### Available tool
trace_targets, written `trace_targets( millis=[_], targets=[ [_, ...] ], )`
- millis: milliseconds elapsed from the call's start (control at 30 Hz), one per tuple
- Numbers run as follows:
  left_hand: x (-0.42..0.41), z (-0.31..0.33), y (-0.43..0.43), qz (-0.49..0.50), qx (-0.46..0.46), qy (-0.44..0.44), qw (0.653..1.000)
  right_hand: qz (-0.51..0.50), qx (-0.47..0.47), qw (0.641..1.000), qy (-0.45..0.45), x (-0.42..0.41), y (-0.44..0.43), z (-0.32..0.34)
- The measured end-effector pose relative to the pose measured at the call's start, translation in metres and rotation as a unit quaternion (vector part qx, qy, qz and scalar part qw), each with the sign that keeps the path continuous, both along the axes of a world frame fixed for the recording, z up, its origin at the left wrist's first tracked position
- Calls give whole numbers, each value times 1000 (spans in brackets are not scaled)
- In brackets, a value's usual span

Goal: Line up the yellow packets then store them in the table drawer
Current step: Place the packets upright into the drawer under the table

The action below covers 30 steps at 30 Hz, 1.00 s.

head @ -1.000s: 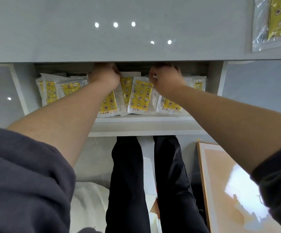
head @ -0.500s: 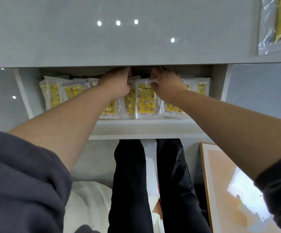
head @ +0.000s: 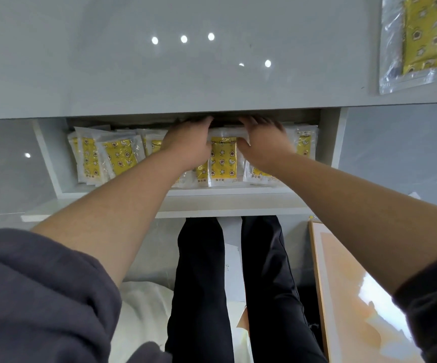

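**Yellow star-printed plastic packets (head: 118, 158) lying in the open white table drawer (head: 228, 199), both hands flat upon them**

Nearest the camera, two dark grey sleeves (head: 42, 297) are framing the view. A pair of black trouser legs (head: 201, 284) is standing between them, with a white cloth (head: 144, 310) to their left and an orange panel with a wooden edge (head: 356, 297) to their right. Bare forearms are reaching forward over the drawer's front rim. Inside the drawer, the packets are lying in an overlapping row from the left wall to the right wall. The left hand (head: 186, 145) and the right hand (head: 264, 145) are resting on this row, one on either side of a central packet (head: 222, 161). Both hands are lying with fingers extended, gripping nothing. The fingertips are pointing toward the drawer's shadowed back, under the table edge, and those of the right hand are blurred. Beyond, the glossy grey tabletop (head: 159, 82) is reflecting small round lights. One more yellow packet in clear plastic (head: 424, 38) is lying on the tabletop at its far right, well apart from the drawer.
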<state>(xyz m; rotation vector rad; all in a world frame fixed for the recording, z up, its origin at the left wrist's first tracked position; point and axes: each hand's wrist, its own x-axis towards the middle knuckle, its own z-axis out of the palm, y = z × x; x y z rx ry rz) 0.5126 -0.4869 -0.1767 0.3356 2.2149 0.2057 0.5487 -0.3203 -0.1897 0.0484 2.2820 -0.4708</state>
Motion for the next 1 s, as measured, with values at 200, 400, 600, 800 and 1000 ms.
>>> trace_targets(
  millis=[200, 400, 600, 800, 1000],
  targets=[
    [11, 66, 40, 142, 86, 1, 986, -153, -87, 982, 62, 23, 29, 72],
    [-16, 115, 127, 349, 170, -38, 921, -375, -86, 912, 144, 0, 105, 129],
    [-63, 109, 229, 350, 93, 80, 929, -470, 78, 855, 206, -56, 199, 116],
    [-84, 86, 285, 176, -8, 182, 967, -495, 134, 849, 129, -91, 244, 103],
    [-89, 79, 292, 104, -32, 199, 974, -503, 121, 851, 90, -103, 254, 101]
  ],
)
